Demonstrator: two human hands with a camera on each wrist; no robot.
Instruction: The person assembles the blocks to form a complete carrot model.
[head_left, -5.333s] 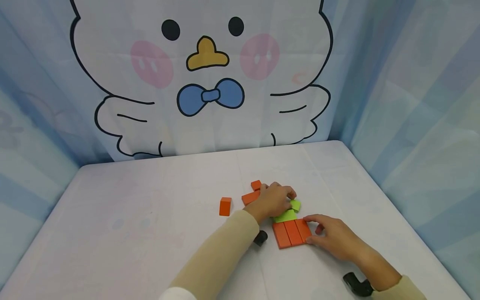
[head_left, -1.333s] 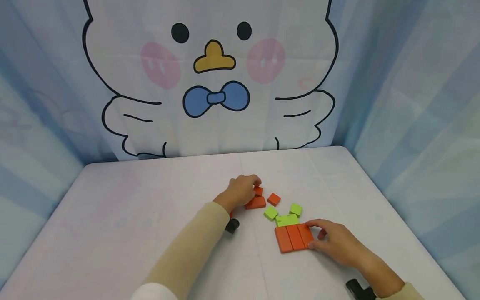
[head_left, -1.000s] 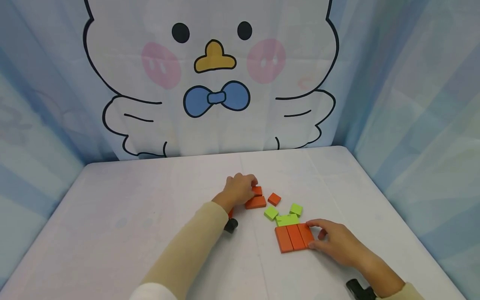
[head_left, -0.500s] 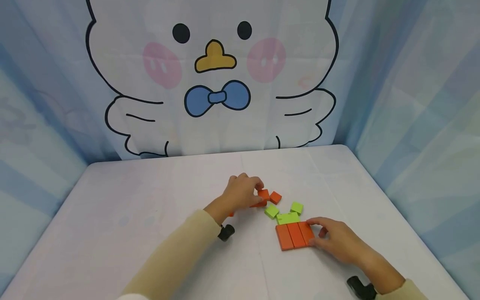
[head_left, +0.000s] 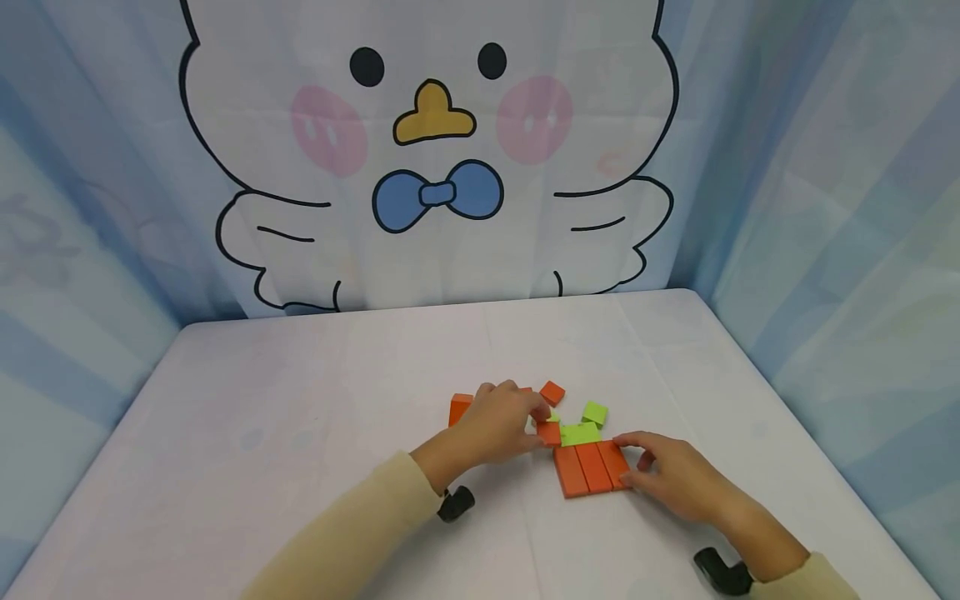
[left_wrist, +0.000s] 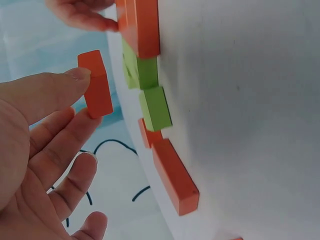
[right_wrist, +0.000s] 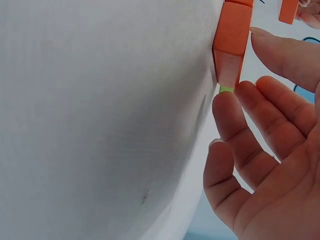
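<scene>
My left hand [head_left: 487, 425] pinches a small orange block [left_wrist: 100, 90] between thumb and fingers, held above the table near the left end of a green block [head_left: 581, 433] with an uneven edge. In front of that green block, three orange blocks lie side by side in a row [head_left: 572, 473]. At the row's right side, my right hand [head_left: 678, 479] has thumb and index finger at the two ends of the rightmost orange block [right_wrist: 232, 37], holding it in place. A green cube [head_left: 595, 412] sits behind the uneven green block; another green cube [left_wrist: 156, 108] is mostly hidden by my left hand in the head view.
A small orange block [head_left: 552, 393] lies behind the green ones. Left of my left hand stands another orange block [head_left: 460, 408], partly covered. A longer orange block [left_wrist: 175, 175] shows in the left wrist view. A patterned curtain [head_left: 420, 250] rises behind the table.
My left hand has picked up a small orange block from the loose pieces at the back and carried it right and nearer, towards the row. My right hand stays at the row.
</scene>
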